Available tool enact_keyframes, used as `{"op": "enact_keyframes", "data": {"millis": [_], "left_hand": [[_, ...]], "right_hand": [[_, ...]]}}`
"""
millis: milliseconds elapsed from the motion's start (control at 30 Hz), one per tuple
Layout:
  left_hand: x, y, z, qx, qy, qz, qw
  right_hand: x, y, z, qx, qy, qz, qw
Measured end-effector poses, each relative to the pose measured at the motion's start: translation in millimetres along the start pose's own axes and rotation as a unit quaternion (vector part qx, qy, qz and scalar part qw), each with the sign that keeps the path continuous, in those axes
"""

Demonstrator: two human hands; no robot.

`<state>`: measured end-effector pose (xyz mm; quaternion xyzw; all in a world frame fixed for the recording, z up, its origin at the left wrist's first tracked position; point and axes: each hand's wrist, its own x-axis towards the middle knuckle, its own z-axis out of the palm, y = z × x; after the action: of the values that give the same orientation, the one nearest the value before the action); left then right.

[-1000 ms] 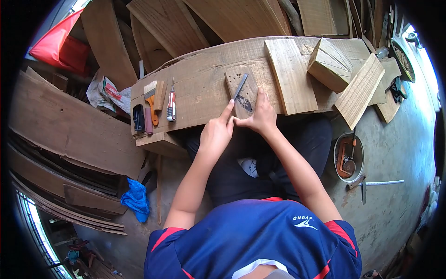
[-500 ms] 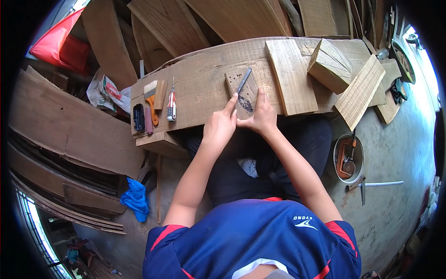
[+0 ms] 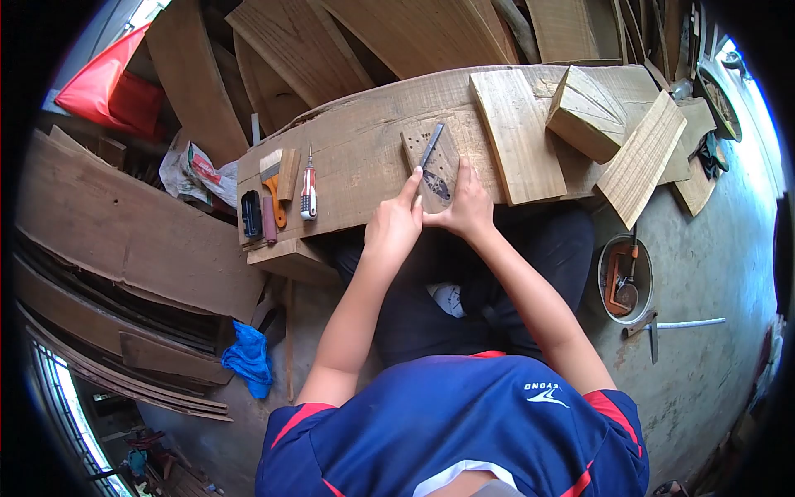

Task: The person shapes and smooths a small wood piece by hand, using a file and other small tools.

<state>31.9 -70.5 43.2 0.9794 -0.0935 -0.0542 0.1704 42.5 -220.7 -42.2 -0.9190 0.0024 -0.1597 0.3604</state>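
A small wooden block (image 3: 450,150) with several dark holes and a black patch lies on the thick plank bench (image 3: 356,178). Across its face slants a narrow flat metal blade (image 3: 431,146), its far end pointing away from me. My left hand (image 3: 395,222) is closed, with the index finger stretched onto the blade's near end; its other fingers are curled under and partly hidden. My right hand (image 3: 466,205) grips the block's near right corner, fingers along the right side and thumb across the near edge. The two thumbs almost meet.
Left on the bench are a paintbrush (image 3: 272,170), a screwdriver (image 3: 308,195), a black case (image 3: 251,213) and a maroon cylinder (image 3: 269,219). To the right lie a board (image 3: 520,141), a thick block (image 3: 586,116) and a slanted board (image 3: 642,161). A bucket (image 3: 623,319) stands on the floor.
The blade's far end has swung slightly left, so the blade lies a little steeper on the block. Both hands keep nearly the same place; the whole view has shifted slightly.
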Motion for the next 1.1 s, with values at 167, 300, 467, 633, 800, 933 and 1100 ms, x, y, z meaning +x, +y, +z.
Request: {"op": "enact_keyframes", "data": {"millis": [167,300,467,633,800,933,1100], "left_hand": [[-15,-1,-8,0.005,-0.002,0.006,1.000],[-36,-4,-14,-0.001,-0.014,0.005,1.000],[-13,5,-14,-0.006,-0.023,-0.007,1.000],[3,6,-14,0.012,-0.011,0.010,1.000],[-29,-1,-22,-0.007,-0.036,-0.016,0.999],[-32,-2,-21,-0.009,-0.038,-0.016,0.999],[16,10,-12,-0.002,-0.020,0.008,1.000]], "right_hand": [[-1,-4,-1,-0.021,-0.013,0.017,1.000],[-2,1,1,-0.021,-0.012,0.004,1.000],[-3,0,4,-0.008,0.004,0.006,1.000],[-1,-5,0,0.007,-0.015,0.035,0.999],[-1,-1,4,-0.013,0.002,0.011,1.000],[-1,0,2,-0.010,-0.010,0.007,1.000],[0,-6,-2,-0.002,-0.004,0.016,1.000]]}}
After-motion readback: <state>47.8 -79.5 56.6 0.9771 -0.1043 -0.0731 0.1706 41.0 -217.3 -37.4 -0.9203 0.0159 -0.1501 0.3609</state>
